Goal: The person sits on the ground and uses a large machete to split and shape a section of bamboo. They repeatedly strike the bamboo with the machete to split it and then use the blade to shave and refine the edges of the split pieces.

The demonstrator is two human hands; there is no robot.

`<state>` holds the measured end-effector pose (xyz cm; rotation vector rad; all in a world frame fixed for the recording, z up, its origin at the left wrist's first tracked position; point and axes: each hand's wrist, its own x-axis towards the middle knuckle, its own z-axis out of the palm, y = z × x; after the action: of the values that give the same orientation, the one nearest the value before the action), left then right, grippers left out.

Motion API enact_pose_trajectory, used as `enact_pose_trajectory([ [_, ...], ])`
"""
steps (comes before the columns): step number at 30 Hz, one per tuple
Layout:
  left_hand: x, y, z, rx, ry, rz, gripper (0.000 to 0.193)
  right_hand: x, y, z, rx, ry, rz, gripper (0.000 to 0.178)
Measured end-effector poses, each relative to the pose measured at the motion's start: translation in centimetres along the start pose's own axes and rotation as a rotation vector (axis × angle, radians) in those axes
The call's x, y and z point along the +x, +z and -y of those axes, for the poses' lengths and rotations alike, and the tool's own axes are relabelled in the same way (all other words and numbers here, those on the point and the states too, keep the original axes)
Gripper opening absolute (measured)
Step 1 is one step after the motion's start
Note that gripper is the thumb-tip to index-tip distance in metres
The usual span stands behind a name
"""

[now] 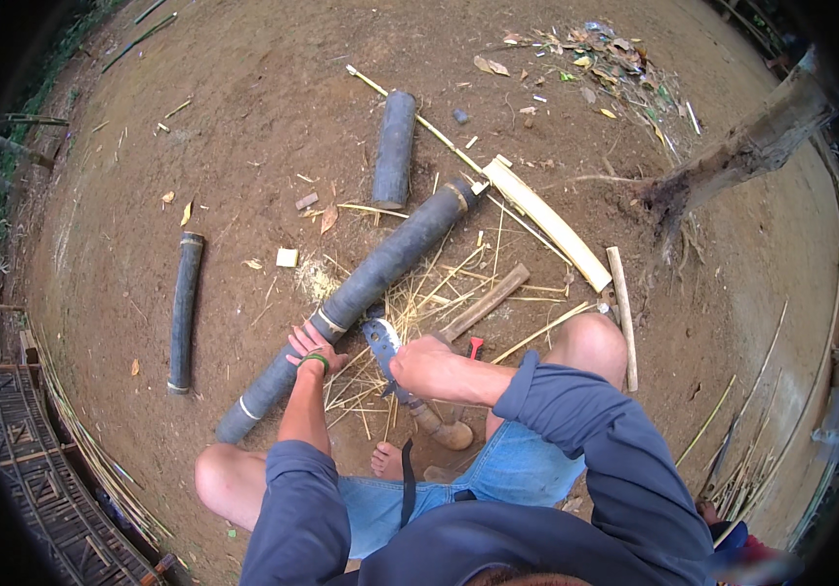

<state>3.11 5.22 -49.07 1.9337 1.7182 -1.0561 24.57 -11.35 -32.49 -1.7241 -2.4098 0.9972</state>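
A long dark bamboo pole (395,256) lies slanting across the ground in front of me, with pale rings at its joints. My left hand (313,349), a green band at its wrist, rests on the pole with fingers spread. Just right of the pole, my right hand (421,365) is closed at a grey metal blade (380,340) with holes in it. The hand hides how the tool is held. Below that hand lies a curved wooden handle (429,422) with a knob end. A red-handled tool (476,348) shows beside my forearm.
Shorter dark bamboo lengths (395,151) lie ahead and left (185,313). Right are a split pale bamboo piece (551,225), a wooden stick (622,317) and a tree trunk (751,137). Thin strips (439,293) litter the ground. A slatted bamboo frame (39,459) stands lower left.
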Motion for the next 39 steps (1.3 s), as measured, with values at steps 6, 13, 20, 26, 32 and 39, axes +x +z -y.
enact_pose_trajectory([
  [6, -0.7, 0.3, -0.3, 0.013, -0.003, 0.07, 0.154, 0.3, 0.3, 0.0, -0.011, 0.014, -0.018, 0.019],
  [13, -1.0, -0.4, -0.3, 0.013, 0.0, 0.074, 0.153, 0.4, -0.4, 0.2, -0.028, 0.047, 0.065, 0.018],
  [20, -0.1, -2.9, 0.2, 0.015, 0.018, 0.131, 0.15, 0.2, -1.0, 0.5, -0.087, 0.082, 0.116, 0.021],
  [26, -0.6, -3.6, 0.1, 0.04, 0.013, 0.138, 0.148, 0.2, -1.3, 0.5, -0.081, 0.087, 0.144, 0.022],
  [32, -0.8, -5.8, -0.3, 0.077, 0.056, 0.135, 0.14, 0.3, -0.9, 0.1, -0.041, 0.123, 0.136, 0.022],
  [39, 3.6, -4.4, 2.1, -0.022, 0.088, 0.03, 0.12, 0.5, -0.5, 0.1, -0.058, 0.09, 0.112, 0.022],
])
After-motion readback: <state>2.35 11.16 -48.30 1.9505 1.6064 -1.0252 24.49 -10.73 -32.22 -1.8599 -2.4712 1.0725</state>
